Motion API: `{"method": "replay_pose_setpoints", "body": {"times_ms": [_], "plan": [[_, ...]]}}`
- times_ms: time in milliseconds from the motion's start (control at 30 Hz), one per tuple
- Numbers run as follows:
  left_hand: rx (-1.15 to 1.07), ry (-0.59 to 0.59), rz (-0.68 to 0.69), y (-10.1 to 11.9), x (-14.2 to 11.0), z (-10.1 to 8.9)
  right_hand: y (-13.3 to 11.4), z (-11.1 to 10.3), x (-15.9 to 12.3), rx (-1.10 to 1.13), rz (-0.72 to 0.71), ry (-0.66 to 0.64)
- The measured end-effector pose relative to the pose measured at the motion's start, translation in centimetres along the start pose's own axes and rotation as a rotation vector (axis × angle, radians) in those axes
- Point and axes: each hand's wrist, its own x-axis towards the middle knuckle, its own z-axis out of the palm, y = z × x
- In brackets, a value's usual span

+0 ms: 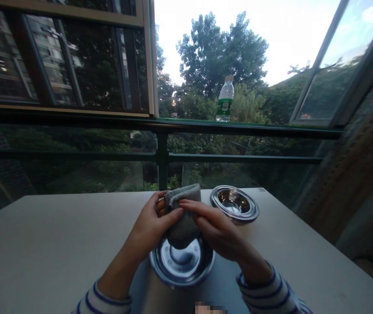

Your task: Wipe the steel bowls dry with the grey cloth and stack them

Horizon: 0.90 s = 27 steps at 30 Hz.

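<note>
A folded grey cloth (185, 226) with a thick, textured upper edge is held up above a shiny metal bowl (182, 282). My left hand (148, 224) grips the cloth's left side, its thumb across the front and its other fingers partly hidden behind. On the right, my right hand (220, 229) also holds the cloth, with the index finger stretched over its front near the top edge. The cloth covers the far part of the bowl, whose inside shows bright reflections. Whether the cloth touches the bowl cannot be made out.
A stack of metal bowls (253, 213) stands on the white table (58, 248), behind my right hand. Beyond the far table edge runs a dark railing (107, 124). A clear plastic bottle (225, 102) with a green label stands at the open window.
</note>
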Motion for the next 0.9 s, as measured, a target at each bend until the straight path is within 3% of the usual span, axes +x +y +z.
{"method": "replay_pose_setpoints", "body": {"times_ms": [67,200,233,400,467,567,667,800,900], "plan": [[0.006,0.043,0.009,0.1,0.0,-0.2,0.3,-0.2,0.2,0.016,0.038,0.064],[-0.101,0.059,-0.006,0.6,0.1,-0.7,1.6,-1.0,0.6,0.116,0.176,0.351],[-0.143,0.049,-0.019,0.7,0.1,-0.9,2.0,-1.1,0.7,0.186,0.220,0.359],[-0.258,0.076,-0.075,0.8,0.5,-1.2,2.7,-1.0,0.6,0.578,0.389,0.005],[-0.235,0.095,-0.120,0.6,0.6,-1.3,2.5,-0.8,0.6,0.598,0.386,0.025],[-0.158,-0.018,-0.215,0.5,0.6,-1.4,2.3,-0.7,0.8,0.593,0.373,0.149],[-0.120,-0.111,-0.275,0.6,0.4,-1.6,2.4,-1.1,0.8,0.601,0.369,0.196],[-0.164,-0.119,-0.225,0.5,0.4,-1.8,2.6,-1.8,0.6,0.550,0.289,0.145],[-0.184,-0.060,-0.189,0.3,0.6,-2.1,2.5,-2.3,0.3,0.456,0.193,0.093]]}}
